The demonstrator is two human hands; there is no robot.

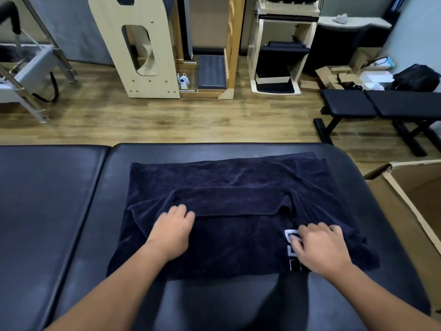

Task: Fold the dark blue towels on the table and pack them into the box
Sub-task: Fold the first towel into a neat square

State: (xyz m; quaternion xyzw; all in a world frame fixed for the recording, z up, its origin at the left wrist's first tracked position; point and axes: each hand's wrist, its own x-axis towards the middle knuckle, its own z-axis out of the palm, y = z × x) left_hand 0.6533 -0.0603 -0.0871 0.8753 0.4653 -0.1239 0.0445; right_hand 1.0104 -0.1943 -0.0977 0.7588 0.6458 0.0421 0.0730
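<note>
Padding in black vinyl makes up the surface (238, 304) in front of you, a treatment table that fills the lower half of the view. Past its right edge stands the cardboard box (410, 187), flaps open; only a corner of it shows, and no towel is visible in that part. Spread across the middle of the surface lies one dark blue towel (229, 177), partly folded: a layer has been brought over so that a straight edge runs across its middle, the far half lies rumpled, and a white printed logo (292, 237) shows near its right end. Your left hand (173, 231) rests on the towel just below that edge, fingers curled onto the cloth; whether it pinches or only presses, you cannot tell from here. Your right hand (319, 247) sits over the logo, fingers bent down into the fabric, seemingly gathering it. Judging by this, you are early on: this towel needs further folds, nothing visible is packed, and other towels are out of sight.
</note>
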